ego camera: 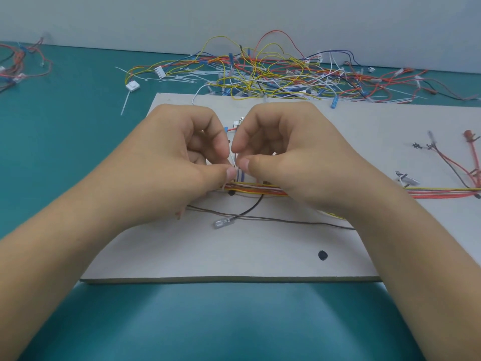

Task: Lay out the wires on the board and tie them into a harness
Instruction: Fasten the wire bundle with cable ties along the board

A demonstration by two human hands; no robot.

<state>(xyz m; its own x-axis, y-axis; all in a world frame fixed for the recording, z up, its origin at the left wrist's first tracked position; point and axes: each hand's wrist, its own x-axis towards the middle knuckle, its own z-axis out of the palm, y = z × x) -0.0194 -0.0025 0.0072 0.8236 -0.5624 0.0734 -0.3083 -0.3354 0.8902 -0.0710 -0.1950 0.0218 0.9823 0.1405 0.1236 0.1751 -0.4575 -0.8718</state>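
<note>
A pale grey board [260, 256] lies on the teal table. A bundle of yellow, red, orange and white wires [442, 191] runs across it from the right, passing under my hands. My left hand [177, 162] and my right hand [291, 155] meet over the bundle's left part. Both pinch a thin white cable tie [235, 166] between thumb and forefinger, just above the wires. A black wire and a brown wire [273, 218] cross the board nearer to me, one ending in a clear-sleeved terminal [222, 223]. My palms hide where the tie goes round the bundle.
A tangled heap of loose coloured wires [273, 71] and white cable ties [182, 79] lies behind the board. More red wires [20, 63] sit at the far left. Red and black branch wires [458, 162] lie at the board's right. A black dot [322, 255] marks the board.
</note>
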